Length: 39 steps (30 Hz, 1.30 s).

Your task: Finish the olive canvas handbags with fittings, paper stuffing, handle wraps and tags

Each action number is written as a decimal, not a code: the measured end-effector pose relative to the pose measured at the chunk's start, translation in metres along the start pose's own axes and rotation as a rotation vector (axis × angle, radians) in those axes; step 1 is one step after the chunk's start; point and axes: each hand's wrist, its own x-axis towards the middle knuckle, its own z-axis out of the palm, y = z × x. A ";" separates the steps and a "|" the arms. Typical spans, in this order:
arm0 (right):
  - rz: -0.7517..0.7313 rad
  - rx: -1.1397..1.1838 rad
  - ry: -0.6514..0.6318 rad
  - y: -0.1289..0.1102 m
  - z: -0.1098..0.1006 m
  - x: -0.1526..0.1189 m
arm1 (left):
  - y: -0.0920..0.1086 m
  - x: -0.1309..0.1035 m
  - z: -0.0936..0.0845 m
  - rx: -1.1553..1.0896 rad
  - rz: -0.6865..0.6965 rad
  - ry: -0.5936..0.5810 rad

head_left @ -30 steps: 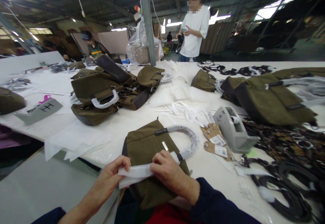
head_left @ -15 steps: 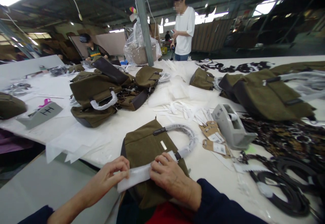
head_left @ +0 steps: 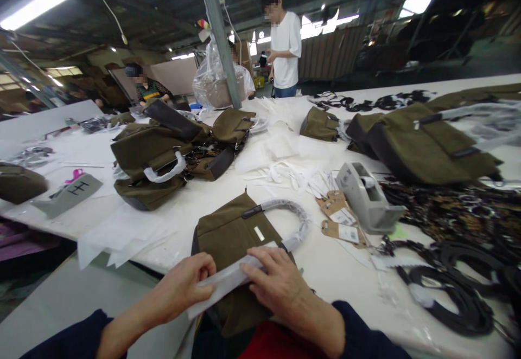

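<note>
Here, the person's left hand point(head_left: 189, 283), its fingers curled, holds the lower part of a white strip point(head_left: 230, 283) between thumb and fingertips. The right hand point(head_left: 280, 280) is farther up the strip, gripping it narrowly with thumb and fingers against an olive bag point(head_left: 226, 226); both wrists come out of navy sleeves. The bag lies at the near edge of a white table point(head_left: 342, 277), directly in front of the person, the strip slanting across its lower part. A wrapped handle point(head_left: 301, 223) loops out from its right side, and a small pale plate point(head_left: 259, 233) shows just above the right hand. To the right are coiled black straps point(head_left: 456, 310). A little beyond these, brown tags point(head_left: 344, 230) lie just beside a grey tape dispenser point(head_left: 368, 199), with a dark tangled heap point(head_left: 451, 207) to its right. On the left, thin white sheets point(head_left: 118, 234) hang partly over the table edge. Farther back, more olive bags are piled at left point(head_left: 150, 145) and right point(head_left: 431, 145), with loose white strips point(head_left: 285, 173) between the piles. Past the table stand a grey post point(head_left: 223, 42), a bundle in clear plastic point(head_left: 217, 85) and a person in a white top point(head_left: 286, 44).
</note>
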 end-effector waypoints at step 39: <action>1.117 0.038 0.290 0.217 -0.194 -0.098 | 0.035 0.053 0.080 -1.164 -0.092 0.061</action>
